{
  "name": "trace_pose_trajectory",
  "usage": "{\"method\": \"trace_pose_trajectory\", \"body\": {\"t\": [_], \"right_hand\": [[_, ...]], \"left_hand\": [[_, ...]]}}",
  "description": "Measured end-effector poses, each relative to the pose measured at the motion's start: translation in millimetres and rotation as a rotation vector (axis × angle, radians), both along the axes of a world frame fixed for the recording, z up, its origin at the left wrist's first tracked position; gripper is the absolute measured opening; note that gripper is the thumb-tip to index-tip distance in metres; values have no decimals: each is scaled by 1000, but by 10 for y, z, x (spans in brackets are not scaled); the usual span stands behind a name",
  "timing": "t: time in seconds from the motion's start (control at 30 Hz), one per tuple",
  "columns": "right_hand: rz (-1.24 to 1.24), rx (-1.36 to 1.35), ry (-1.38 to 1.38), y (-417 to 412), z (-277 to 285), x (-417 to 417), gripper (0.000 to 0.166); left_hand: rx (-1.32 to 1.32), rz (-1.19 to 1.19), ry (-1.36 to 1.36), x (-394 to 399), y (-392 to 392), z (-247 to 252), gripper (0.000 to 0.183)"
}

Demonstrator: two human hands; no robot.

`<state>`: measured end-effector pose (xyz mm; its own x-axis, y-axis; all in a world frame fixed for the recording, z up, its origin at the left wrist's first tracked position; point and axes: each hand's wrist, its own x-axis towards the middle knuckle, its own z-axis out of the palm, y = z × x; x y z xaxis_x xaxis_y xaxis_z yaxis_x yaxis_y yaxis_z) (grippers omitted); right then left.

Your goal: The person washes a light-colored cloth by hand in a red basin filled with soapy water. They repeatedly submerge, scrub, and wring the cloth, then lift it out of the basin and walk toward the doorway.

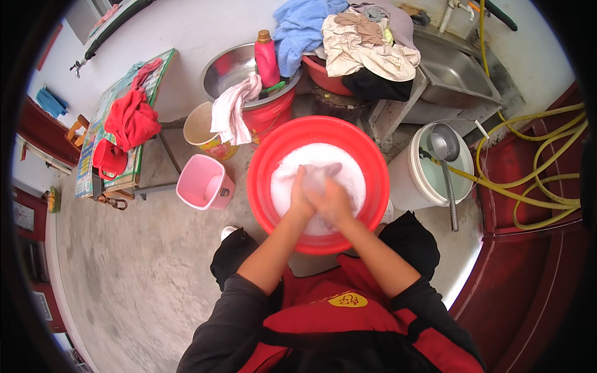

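Observation:
A large red plastic basin (264,186) stands before me between my knees, holding white soapy suds (289,163). Inside it my left hand (303,195) and my right hand (332,198) press together over a wet, greyish-pink cloth (332,170). Both hands grip the cloth, which is blurred and partly hidden by fingers and foam. Part of it sticks out past my fingertips toward the far side of the basin. My forearms reach in over the near rim.
Left of the basin are a pink plastic tub (200,182) and a patterned bucket (200,123). A steel bowl (224,70) holds a pink detergent bottle (266,58). Laundry (368,46) is heaped behind. At right, a ladle (444,142) rests on a white water bucket (406,172), near a yellow hose (522,200).

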<state>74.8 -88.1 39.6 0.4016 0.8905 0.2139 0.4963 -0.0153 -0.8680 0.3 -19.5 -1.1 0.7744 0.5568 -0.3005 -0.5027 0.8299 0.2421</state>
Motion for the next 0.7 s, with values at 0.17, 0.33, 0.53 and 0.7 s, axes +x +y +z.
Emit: {"method": "trace_pose_trajectory", "body": {"t": [0.17,0.33,0.53,0.7], "right_hand": [[-201,-214,20,222,-157,208,29],[-136,-92,-150,76,-447,-71,30],[-257,-270,-129,230,-380,176,32],[-124,-257,-242,44,-404,-150,35]], "left_hand": [[-103,128,168,166,-381,-131,36],[54,214,-144,150,-379,-229,40],[-39,128,341,210,-298,-319,42],[-14,-34,-208,48,-112,-489,39]]}}
